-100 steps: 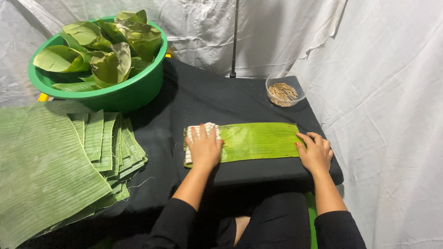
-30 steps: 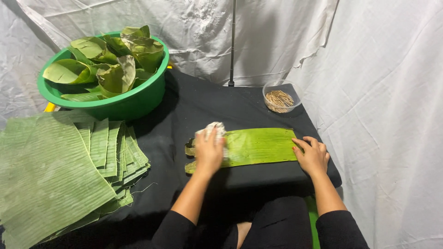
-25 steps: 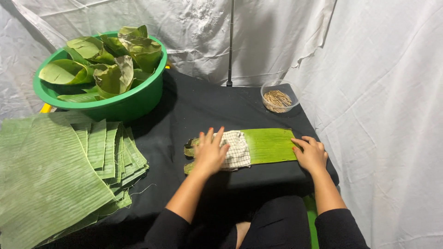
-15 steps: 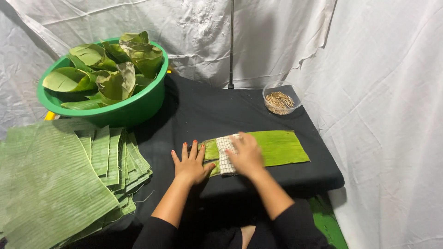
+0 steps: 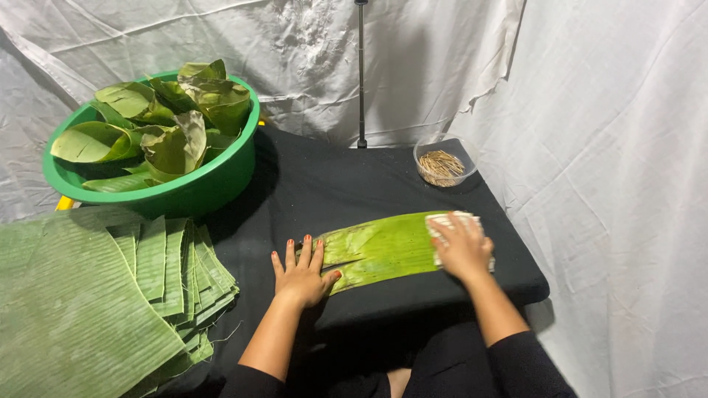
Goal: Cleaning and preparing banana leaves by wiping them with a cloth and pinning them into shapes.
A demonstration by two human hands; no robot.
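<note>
A long green banana leaf strip (image 5: 380, 249) lies flat on the black table (image 5: 346, 180) in front of me. My left hand (image 5: 301, 273) rests open with fingers spread, pressing down on the leaf's left end. My right hand (image 5: 462, 247) presses a white checked cloth (image 5: 450, 221) onto the leaf's right end, near the table's right edge.
A green basin (image 5: 184, 188) full of folded banana leaves stands at the back left. A stack of flat banana leaf pieces (image 5: 110, 295) lies to my left. A small clear bowl of wooden picks (image 5: 441, 163) sits at the back right. White sheets hang all around.
The cloth passed from my left hand to my right hand and slid along the leaf from its left end to its right end. My left hand now holds down the left end.
</note>
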